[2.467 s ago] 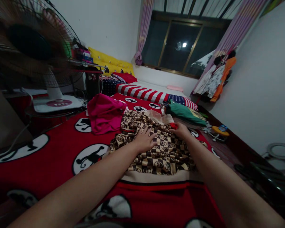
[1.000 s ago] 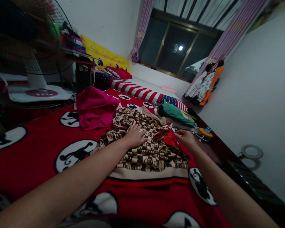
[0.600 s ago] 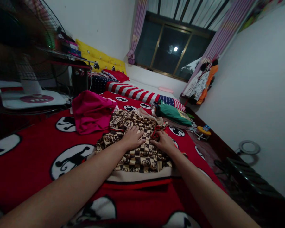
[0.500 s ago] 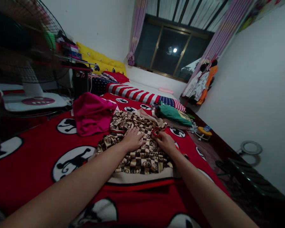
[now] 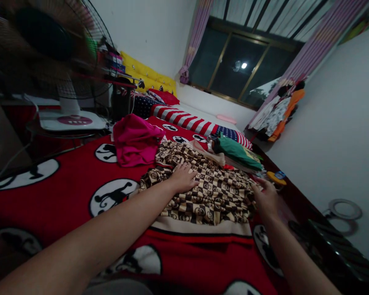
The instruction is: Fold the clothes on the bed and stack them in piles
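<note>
A brown-and-beige checkered garment (image 5: 215, 192) lies spread on the red blanket with black-and-white round prints (image 5: 64, 196). My left hand (image 5: 184, 179) rests flat on the garment's left-middle part, fingers apart, holding nothing. My right hand (image 5: 266, 197) is at the garment's right edge, fingers curled on the cloth there. A cream band with a black stripe runs along the garment's near hem.
A crumpled pink garment (image 5: 135, 139) lies to the far left of the checkered one. A green folded cloth (image 5: 238, 149) lies beyond it. A standing fan (image 5: 49, 61) runs at the left. Striped bedding (image 5: 187, 119) stretches toward the window. A dark rack (image 5: 341, 250) stands on the floor at the right.
My right hand has moved from the garment's middle out to its right edge, and the cloth now lies spread wider to the right. The left hand has stayed pressed on the garment.
</note>
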Demonstrator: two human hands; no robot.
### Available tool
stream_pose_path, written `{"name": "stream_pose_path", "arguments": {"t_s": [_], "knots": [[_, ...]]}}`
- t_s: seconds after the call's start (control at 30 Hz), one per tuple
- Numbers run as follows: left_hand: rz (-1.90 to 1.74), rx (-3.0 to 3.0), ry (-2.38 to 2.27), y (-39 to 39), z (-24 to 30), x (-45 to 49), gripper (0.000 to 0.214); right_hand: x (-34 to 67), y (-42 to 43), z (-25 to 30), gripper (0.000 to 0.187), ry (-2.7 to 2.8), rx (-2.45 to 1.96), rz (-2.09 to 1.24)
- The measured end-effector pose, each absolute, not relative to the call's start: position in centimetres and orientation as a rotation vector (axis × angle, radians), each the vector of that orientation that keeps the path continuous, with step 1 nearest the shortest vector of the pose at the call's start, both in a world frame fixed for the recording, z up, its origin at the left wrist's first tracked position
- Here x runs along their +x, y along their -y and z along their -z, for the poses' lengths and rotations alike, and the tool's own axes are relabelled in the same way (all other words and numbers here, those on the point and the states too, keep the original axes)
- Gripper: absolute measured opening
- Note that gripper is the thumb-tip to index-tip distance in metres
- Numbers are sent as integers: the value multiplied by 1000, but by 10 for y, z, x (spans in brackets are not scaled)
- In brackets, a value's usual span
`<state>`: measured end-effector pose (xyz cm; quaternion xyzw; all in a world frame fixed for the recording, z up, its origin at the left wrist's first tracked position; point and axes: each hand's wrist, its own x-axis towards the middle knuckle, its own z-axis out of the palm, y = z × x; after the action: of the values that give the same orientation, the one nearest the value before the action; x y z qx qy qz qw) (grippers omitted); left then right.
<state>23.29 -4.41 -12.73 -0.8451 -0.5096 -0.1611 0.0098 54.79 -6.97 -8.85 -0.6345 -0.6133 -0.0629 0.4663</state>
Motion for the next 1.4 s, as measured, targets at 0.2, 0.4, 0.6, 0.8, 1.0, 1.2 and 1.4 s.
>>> {"name": "stream_pose_path", "arguments": {"t_s": [0.2, 0.4, 0.6, 0.8, 1.0, 1.2, 1.4], "knots": [[510, -2670, 1583, 43, 128, 231, 54, 454, 109, 82, 22, 1929, -1304, -385], [483, -2666, 1603, 43, 127, 232, 53, 494, 131, 83, 30, 1701, -1465, -496], [481, -2640, 1546, 41, 129, 233, 52, 556, 152, 80, 35, 1614, -1647, -437], [501, -2642, 1564, 42, 130, 233, 51, 571, 176, 96, 30, 1729, -1624, -522], [555, -2725, 1488, 44, 123, 228, 44, 558, 176, 105, 31, 2036, -1395, -302], [530, -2955, 1248, 60, 63, 188, 42, 559, 167, 116, 31, 2132, -1357, 71], [274, -2897, 1489, 82, 28, 121, 26, 554, 168, 121, 38, 2170, -1170, 219]]}}
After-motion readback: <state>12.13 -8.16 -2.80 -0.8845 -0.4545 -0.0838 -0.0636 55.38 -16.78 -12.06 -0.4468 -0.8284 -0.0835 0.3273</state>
